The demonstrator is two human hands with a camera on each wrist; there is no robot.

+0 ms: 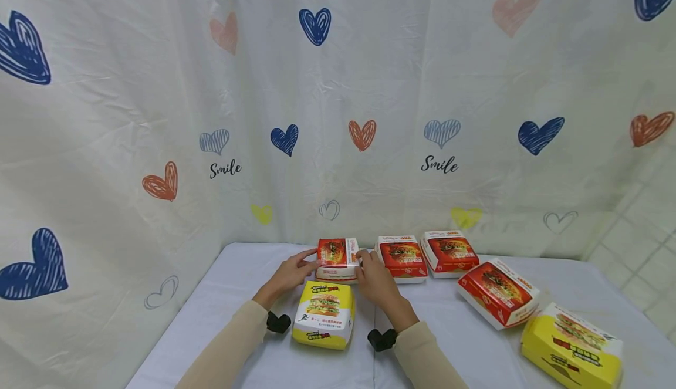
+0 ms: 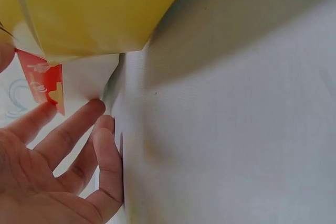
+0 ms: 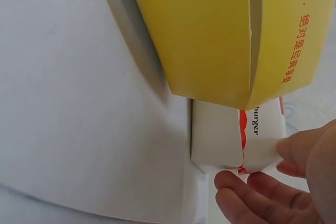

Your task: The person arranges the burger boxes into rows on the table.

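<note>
A red and white burger box (image 1: 337,260) lies on the table between my two hands. My left hand (image 1: 290,276) touches its left side; in the left wrist view the fingers (image 2: 68,129) stretch out fairly straight, fingertips against the white side wall. On the opposite side, my right hand (image 1: 376,280) has its thumb and fingertips at the box's right edge, the fingers (image 3: 262,198) loosely bent in the right wrist view. Nearer me, between the forearms, sits a yellow and white burger box (image 1: 323,315); it hides part of the red box in both wrist views.
To the right stand two red burger boxes (image 1: 401,259) (image 1: 450,253) along the back. A third red burger box (image 1: 499,292) lies angled nearer me, beside another yellow burger box (image 1: 573,348) at the front right. A heart-patterned curtain (image 1: 391,84) hangs behind the white-covered table (image 1: 200,324).
</note>
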